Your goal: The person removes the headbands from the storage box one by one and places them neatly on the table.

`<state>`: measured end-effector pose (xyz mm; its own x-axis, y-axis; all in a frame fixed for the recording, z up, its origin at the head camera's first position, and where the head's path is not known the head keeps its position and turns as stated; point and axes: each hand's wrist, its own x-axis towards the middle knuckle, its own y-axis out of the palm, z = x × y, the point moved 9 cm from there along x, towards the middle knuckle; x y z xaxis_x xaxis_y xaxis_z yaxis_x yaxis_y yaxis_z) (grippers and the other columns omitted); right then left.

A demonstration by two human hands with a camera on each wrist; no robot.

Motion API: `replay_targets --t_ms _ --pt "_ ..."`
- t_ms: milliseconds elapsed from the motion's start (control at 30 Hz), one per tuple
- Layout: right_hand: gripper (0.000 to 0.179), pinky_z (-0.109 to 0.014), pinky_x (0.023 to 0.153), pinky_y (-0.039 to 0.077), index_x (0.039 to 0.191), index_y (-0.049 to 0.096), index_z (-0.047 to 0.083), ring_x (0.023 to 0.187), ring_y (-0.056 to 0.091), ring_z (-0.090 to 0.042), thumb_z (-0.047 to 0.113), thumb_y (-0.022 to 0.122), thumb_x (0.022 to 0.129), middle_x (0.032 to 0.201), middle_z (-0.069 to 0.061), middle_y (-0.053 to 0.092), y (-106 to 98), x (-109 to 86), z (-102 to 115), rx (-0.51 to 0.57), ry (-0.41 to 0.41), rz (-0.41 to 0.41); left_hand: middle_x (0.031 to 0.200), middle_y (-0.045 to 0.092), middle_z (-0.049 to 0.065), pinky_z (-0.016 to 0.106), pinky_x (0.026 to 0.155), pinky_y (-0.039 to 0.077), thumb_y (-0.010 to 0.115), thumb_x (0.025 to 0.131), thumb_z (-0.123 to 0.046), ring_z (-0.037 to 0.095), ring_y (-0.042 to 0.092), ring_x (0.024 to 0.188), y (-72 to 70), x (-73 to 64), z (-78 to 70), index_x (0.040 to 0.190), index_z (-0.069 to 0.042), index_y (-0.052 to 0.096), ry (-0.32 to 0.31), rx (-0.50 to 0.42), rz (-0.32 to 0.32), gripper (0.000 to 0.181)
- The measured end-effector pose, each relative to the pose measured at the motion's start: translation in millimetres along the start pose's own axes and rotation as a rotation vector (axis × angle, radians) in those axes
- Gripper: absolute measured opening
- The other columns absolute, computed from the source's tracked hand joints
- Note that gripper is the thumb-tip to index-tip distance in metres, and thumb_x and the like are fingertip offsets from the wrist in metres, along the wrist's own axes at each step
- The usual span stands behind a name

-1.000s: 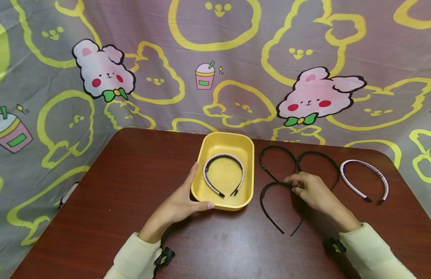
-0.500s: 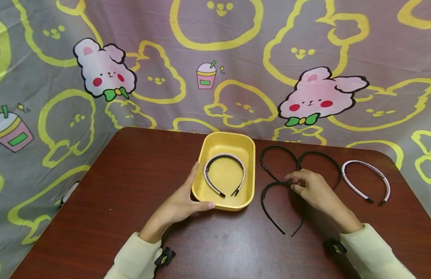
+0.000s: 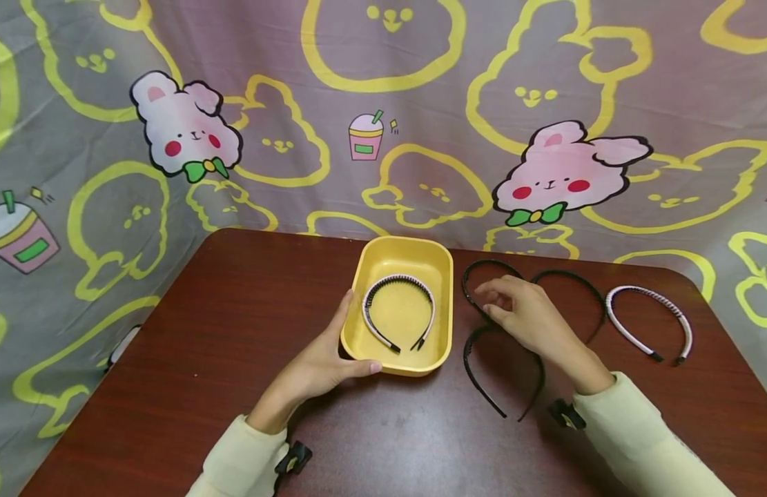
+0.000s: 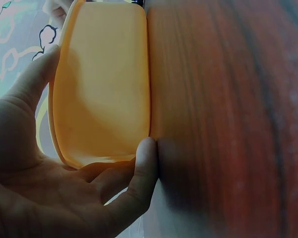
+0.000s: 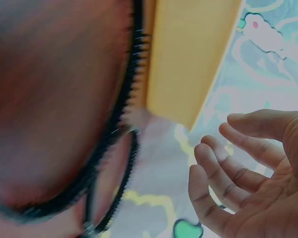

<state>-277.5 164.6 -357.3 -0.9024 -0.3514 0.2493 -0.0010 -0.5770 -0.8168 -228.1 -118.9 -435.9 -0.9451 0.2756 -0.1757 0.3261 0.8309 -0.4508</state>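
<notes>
My left hand point(image 3: 311, 362) grips the yellow plastic box point(image 3: 442, 352) by its near left corner, the thumb at the front rim. In the left wrist view, the fingers point(image 4: 146, 163) curl round the box's end, low by the table. A pink-and-black toothed headband point(image 3: 400, 277) lies inside the box. My right hand point(image 3: 529, 317) hovers over three black headbands, its fingers loosely bent and nothing between them. These are the back left headband point(image 3: 473, 298), the back right headband point(image 3: 572, 275) and the front headband point(image 3: 473, 376). The right hand hides parts of all three.
A pale pink headband point(image 3: 683, 319) rests at the right of the dark wooden table point(image 3: 246, 304). Behind the table hangs a patterned curtain point(image 3: 420, 103). The back table edge runs close to it, just past the box.
My right hand has left the top of the front black headband and moved left and away from me, over the back left one. The left hand and the box have stayed put.
</notes>
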Motion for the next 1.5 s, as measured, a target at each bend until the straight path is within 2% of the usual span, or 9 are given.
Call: replay_targets --t_ms 133,300,400,533,833,1000,1133,1500 --pt "0.023 -0.042 0.079 0.054 0.112 0.077 0.003 0.088 0.066 -0.021 -0.003 0.071 0.091 0.093 -0.006 0.072 5.9 14.1 14.6 0.041 -0.027 0.010 0.177 0.012 0.010 0.060 0.128 0.020 0.090 0.084 -0.031 0.036 0.024 0.159 0.0 0.6 0.2 0.170 -0.031 -0.003 0.011 -0.003 0.001 0.127" --pt "0.022 -0.037 0.074 0.053 0.110 0.077 0.001 0.084 0.065 -0.020 -0.004 0.072 0.089 0.090 -0.006 0.071 20.1 30.0 34.6 0.088 -0.134 0.023 0.177 0.009 0.009 0.059 0.129 0.018 0.090 0.084 -0.030 0.036 0.021 0.160 0.3 1.8 -0.7 0.170 -0.030 -0.003 0.031 -0.008 0.003 0.127" --pt "0.022 -0.039 0.074 0.055 0.111 0.076 -0.001 0.083 0.066 -0.022 -0.005 0.072 0.089 0.093 -0.011 0.072 30.8 39.7 44.6 0.101 -0.184 0.048 0.177 0.008 0.009 0.060 0.129 0.019 0.090 0.084 -0.030 0.036 0.021 0.160 0.0 1.2 -0.2 0.170 -0.029 -0.003 0.028 -0.004 0.001 0.127" --pt "0.022 -0.046 0.078 0.058 0.113 0.076 0.000 0.088 0.069 -0.026 -0.004 0.071 0.091 0.102 -0.016 0.075 45.3 52.7 50.1 0.122 -0.172 0.103 0.177 0.010 0.008 0.058 0.129 0.019 0.090 0.083 -0.032 0.034 0.020 0.160 0.2 -0.2 2.4 0.170 -0.030 -0.003 0.005 -0.003 0.001 0.127" --pt "0.024 -0.047 0.086 0.058 0.116 0.075 -0.002 0.097 0.069 -0.030 -0.004 0.070 0.093 0.107 -0.018 0.075 71.8 74.7 52.9 0.106 -0.179 0.165 0.178 0.007 0.008 0.058 0.130 0.017 0.089 0.085 -0.032 0.033 0.017 0.161 1.8 -1.0 1.7 0.170 -0.027 -0.004 0.016 -0.021 0.014 0.126" --pt "0.026 -0.046 0.086 0.058 0.118 0.075 -0.002 0.098 0.070 -0.031 -0.003 0.071 0.092 0.104 -0.017 0.075 77.6 83.0 47.7 0.100 -0.157 0.164 0.177 0.007 0.008 0.059 0.129 0.017 0.089 0.085 -0.031 0.034 0.018 0.161 0.8 -0.9 2.1 0.170 -0.026 -0.004 0.015 -0.017 0.012 0.127" --pt "0.025 -0.046 0.086 0.058 0.117 0.075 -0.002 0.096 0.070 -0.031 -0.003 0.071 0.092 0.102 -0.016 0.074 79.5 86.9 48.2 0.087 -0.174 0.152 0.177 0.008 0.008 0.058 0.129 0.018 0.089 0.085 -0.031 0.034 0.020 0.160 0.5 -0.4 1.2 0.170 -0.027 -0.004 0.015 -0.017 0.011 0.126" --pt "0.027 -0.046 0.089 0.057 0.123 0.074 -0.001 0.102 0.069 -0.031 0.002 0.071 0.095 0.108 -0.015 0.073 87.3 97.6 44.0 0.070 -0.122 0.179 0.177 0.008 0.009 0.058 0.129 0.018 0.089 0.085 -0.029 0.034 0.020 0.160 1.0 0.7 -1.0 0.170 -0.027 -0.003 0.013 -0.025 0.011 0.126"
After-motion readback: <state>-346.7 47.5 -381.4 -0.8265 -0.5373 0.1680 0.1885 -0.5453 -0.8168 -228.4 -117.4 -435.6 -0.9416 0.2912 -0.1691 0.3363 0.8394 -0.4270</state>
